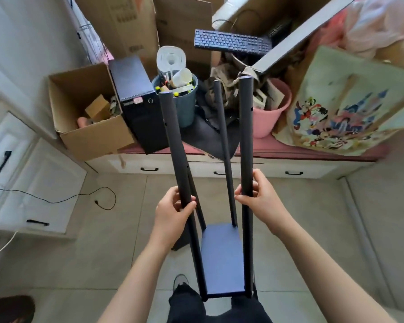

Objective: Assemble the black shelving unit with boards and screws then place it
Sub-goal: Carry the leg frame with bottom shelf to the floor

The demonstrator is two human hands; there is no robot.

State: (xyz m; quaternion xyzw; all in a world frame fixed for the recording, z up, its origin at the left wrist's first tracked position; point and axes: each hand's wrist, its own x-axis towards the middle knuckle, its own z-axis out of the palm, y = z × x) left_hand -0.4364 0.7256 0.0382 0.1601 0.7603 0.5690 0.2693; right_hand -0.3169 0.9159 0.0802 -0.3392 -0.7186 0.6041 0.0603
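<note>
Shelf frame (222, 257): four matte black round posts rising from one flat rectangular board, standing on the tiled floor (79, 264).
Left hand (173, 213): fingers wrapped round the near left post.
Right hand (258, 197): fingers clamped on the near right post.

Bright, even daylight; soft faint shadows on pale tiled floor (103, 252); strong wide-angle bending at edges; slight softness throughout.
</note>
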